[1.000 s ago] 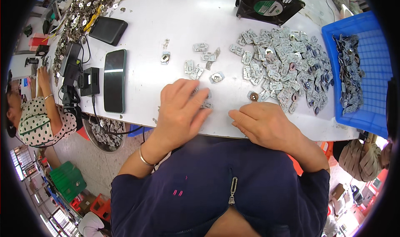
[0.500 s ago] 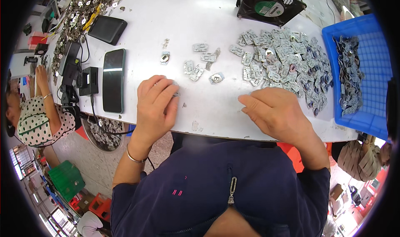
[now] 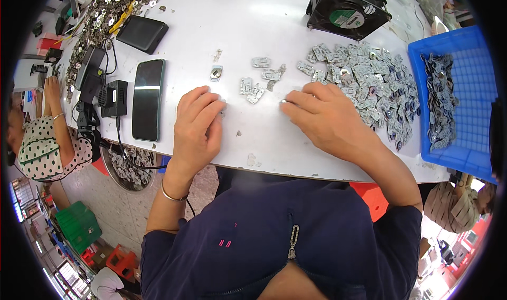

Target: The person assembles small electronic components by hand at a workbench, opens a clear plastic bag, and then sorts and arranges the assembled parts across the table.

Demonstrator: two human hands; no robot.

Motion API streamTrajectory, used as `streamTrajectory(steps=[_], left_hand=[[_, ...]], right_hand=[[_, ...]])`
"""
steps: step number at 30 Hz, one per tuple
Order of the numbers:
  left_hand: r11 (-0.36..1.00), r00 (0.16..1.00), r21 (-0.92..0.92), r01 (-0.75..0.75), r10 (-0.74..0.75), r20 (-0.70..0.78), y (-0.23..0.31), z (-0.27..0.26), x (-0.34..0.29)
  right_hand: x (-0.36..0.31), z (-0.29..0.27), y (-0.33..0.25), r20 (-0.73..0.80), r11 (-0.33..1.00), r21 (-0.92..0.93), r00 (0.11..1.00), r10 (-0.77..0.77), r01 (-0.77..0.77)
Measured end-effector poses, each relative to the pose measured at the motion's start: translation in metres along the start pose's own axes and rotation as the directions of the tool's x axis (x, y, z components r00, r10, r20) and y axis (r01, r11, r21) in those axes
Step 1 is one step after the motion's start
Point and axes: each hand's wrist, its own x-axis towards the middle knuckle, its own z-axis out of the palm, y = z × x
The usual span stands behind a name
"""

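Observation:
My left hand point(image 3: 196, 128) rests over the white table with fingers curled; a sliver of a small grey metal part point(image 3: 222, 111) shows at its fingertips. My right hand point(image 3: 330, 120) reaches in from the right, fingers closed together at the tabletop, with a small bright edge of a metal part point(image 3: 283, 101) at the tips; the fingers hide the rest. Between and beyond the hands lie several loose flat metal parts point(image 3: 255, 93). A single part with a round piece on it point(image 3: 216, 73) lies beyond my left hand.
A large heap of metal parts point(image 3: 377, 73) spreads at the right, beside a blue basket point(image 3: 472, 110) part-filled with more. A black fan point(image 3: 348, 12) stands at the back. At left are a phone point(image 3: 148, 99), a black box point(image 3: 142, 34) and cabled devices point(image 3: 113, 99). A co-worker point(image 3: 53, 141) sits far left.
My right hand has moved left and away from me, onto the spot where a part with a round piece lay. My left hand has stayed nearly still. The whole view has shifted slightly.

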Motion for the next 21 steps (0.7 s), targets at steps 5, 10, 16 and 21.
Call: streamTrajectory(steps=[5,10,16,21], left_hand=[[0.994,0.993,-0.067,0.086,-0.091,-0.078,0.001,-0.002,0.002],[0.991,0.968,0.023,0.132,-0.123,-0.218,-0.013,-0.012,0.012],[0.929,0.939,0.156,0.335,-0.343,0.028,-0.026,-0.011,0.047],[0.929,0.928,0.16,0.334,-0.354,0.118,-0.027,0.001,0.078]], right_hand=[[0.01,-0.009,0.016,-0.084,0.998,0.066,0.996,0.012,-0.007],[0.04,-0.015,0.041,-0.138,0.994,0.013,0.985,0.107,-0.106],[0.066,-0.009,0.055,-0.035,0.993,0.004,0.992,0.118,-0.118],[0.087,-0.003,0.046,0.202,0.988,0.062,0.971,0.126,-0.141]])
